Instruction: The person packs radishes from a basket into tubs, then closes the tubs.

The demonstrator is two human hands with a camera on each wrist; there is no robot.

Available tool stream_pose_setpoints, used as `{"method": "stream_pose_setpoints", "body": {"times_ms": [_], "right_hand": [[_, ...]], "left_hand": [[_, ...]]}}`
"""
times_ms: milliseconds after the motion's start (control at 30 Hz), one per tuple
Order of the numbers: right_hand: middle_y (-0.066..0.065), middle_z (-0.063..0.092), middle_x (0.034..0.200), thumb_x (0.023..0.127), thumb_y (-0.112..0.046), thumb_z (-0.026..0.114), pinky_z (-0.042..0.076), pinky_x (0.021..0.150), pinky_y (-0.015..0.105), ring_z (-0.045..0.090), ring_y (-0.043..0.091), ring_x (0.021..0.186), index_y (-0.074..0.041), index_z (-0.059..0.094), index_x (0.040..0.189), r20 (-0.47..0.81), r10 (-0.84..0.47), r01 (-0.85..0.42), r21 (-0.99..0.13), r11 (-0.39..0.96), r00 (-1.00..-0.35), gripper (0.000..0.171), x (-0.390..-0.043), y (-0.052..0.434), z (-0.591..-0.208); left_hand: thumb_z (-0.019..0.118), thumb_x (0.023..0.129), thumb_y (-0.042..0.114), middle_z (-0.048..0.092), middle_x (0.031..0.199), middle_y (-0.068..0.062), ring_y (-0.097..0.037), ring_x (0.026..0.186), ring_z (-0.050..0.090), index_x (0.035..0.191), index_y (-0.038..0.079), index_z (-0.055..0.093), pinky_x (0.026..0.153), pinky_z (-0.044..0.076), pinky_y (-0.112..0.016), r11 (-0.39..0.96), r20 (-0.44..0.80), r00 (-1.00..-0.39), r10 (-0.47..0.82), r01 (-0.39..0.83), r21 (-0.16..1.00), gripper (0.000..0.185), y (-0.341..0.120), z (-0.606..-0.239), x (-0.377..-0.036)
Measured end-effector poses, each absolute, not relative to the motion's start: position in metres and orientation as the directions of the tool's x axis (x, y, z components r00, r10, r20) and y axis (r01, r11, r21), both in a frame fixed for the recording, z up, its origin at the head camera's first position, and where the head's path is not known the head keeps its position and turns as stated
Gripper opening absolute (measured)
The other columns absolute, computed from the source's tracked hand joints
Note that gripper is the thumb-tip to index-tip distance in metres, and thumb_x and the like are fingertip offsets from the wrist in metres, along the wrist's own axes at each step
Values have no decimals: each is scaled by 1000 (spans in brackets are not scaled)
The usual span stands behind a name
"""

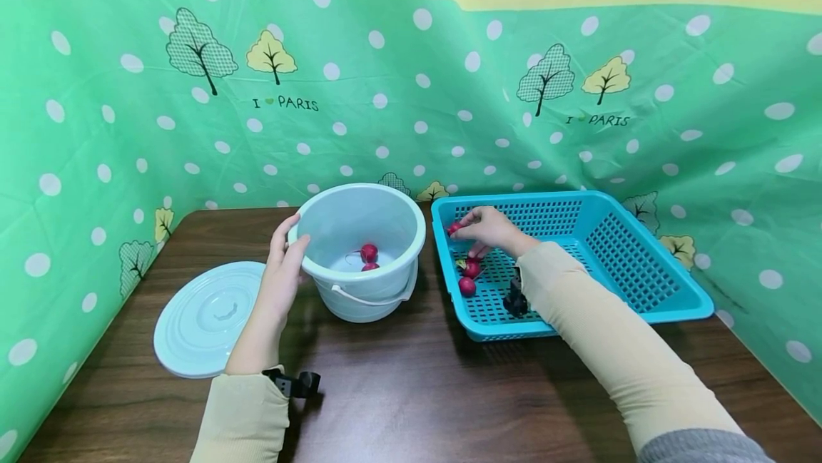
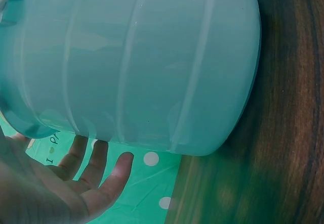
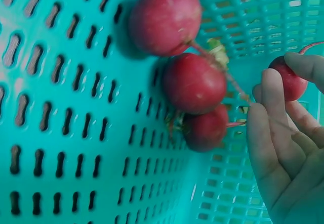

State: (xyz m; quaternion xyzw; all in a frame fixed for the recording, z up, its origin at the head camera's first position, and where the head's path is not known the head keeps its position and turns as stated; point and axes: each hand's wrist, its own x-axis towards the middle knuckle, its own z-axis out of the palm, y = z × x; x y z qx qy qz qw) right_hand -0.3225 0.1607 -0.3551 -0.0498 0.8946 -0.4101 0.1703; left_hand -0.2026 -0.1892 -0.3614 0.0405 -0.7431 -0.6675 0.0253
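The left hand (image 1: 282,270) lay open against the bucket (image 1: 357,249), steadying it on the bench (image 1: 411,392); the right hand (image 1: 489,229) pinched a radish (image 1: 454,228) inside the basket (image 1: 642,263), ready for lifting.

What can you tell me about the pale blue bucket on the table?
The bucket looks like smooth pale blue plastic, round, ribbed on its side, with a white handle hanging down at the front. It stands upright and open on the brown table; its lid lies flat to its left. Two red radishes lie inside. The left hand rests against its rim and side.
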Motion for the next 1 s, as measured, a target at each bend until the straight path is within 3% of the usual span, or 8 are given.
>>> {"method": "stream_pose_setpoints", "body": {"times_ms": [333, 700, 1000], "right_hand": [[25, 63, 123, 92, -26, 70, 59, 75, 39, 71, 18, 68, -1, 53, 121, -255, -233, 63, -790, 610, -938, 42, -319, 159, -349], [23, 64, 122, 92, -31, 70, 57, 82, 43, 69, 38, 95, -4, 54, 119, -232, -244, 43, -801, 598, -942, 42, -310, 155, -339], [22, 64, 126, 91, -32, 70, 55, 86, 50, 71, 35, 91, -4, 50, 121, -212, -230, 54, -836, 547, -950, 46, -305, 154, -333]], "left_hand": [[37, 104, 46, 35, 150, -12, -34, 120, 49, 156, 37, 20, 93, 44, -39, 108, -16, -995, -98, -26, 994, 56, -189, -362, -203], [37, 104, 45, 33, 152, -12, -35, 121, 49, 156, 35, 19, 92, 44, -38, 107, -13, -996, -93, -23, 994, 56, -189, -363, -203], [37, 104, 44, 34, 151, -13, -32, 119, 50, 156, 36, 20, 90, 45, -35, 104, -9, -995, -97, -19, 994, 55, -189, -362, -203]]}}
